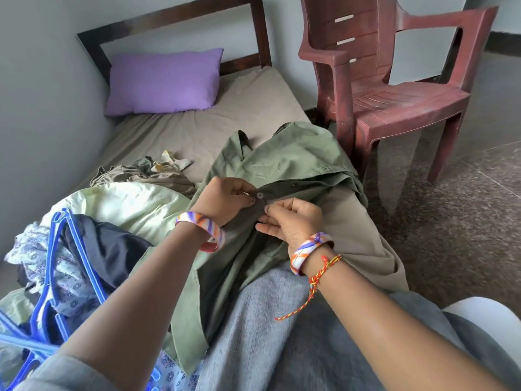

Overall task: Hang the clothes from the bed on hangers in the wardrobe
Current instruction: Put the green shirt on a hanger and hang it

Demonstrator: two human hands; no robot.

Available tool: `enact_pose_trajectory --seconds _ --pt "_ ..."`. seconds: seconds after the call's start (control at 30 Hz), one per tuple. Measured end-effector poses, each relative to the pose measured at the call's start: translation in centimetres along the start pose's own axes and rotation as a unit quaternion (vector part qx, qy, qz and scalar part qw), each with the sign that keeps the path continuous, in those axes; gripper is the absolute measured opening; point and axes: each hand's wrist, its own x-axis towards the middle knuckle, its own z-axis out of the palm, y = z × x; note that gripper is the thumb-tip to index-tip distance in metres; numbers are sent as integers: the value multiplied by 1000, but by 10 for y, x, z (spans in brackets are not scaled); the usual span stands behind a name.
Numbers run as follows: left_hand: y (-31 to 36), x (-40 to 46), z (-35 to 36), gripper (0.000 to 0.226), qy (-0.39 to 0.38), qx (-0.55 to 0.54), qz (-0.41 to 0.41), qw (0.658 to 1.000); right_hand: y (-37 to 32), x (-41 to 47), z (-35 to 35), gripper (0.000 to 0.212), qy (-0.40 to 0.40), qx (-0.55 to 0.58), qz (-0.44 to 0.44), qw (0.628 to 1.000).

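Observation:
An olive green shirt [293,159] lies spread over the bed's right side and across my lap. My left hand [225,198] pinches its front placket beside a pale button [259,195]. My right hand [290,221] pinches the opposite edge of the placket just below that button. Blue plastic hangers [53,280] lie on a heap of clothes at the lower left: a pale green garment [132,207], a dark navy one [112,249] and a blue patterned one [64,277]. A crumpled khaki garment [146,172] lies farther up the bed. No wardrobe is in view.
The bed [253,108] has a taupe sheet, a purple pillow [163,80] and a dark wooden headboard [174,18] against the wall. A maroon plastic chair [394,88] stands close to the bed's right side on a speckled floor. A white object [485,309] shows at the lower right.

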Motion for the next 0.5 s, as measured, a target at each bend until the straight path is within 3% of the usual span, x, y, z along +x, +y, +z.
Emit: enact_pose_trajectory --seconds 0.13,0.3,0.4,0.5 --pt "-2 -3 3 22 18 -201 -79 976 -1 -2 1 25 -12 -21 -37 999" --pt "0 -2 3 21 -8 -167 -69 983 -3 -3 1 9 -39 -36 -33 998" --pt "0 -2 0 20 -18 -148 -73 986 -6 -2 -1 15 -38 -37 -5 999" --pt "1 -3 -2 9 -23 -195 -89 976 -6 -1 -4 21 -45 -64 28 997"
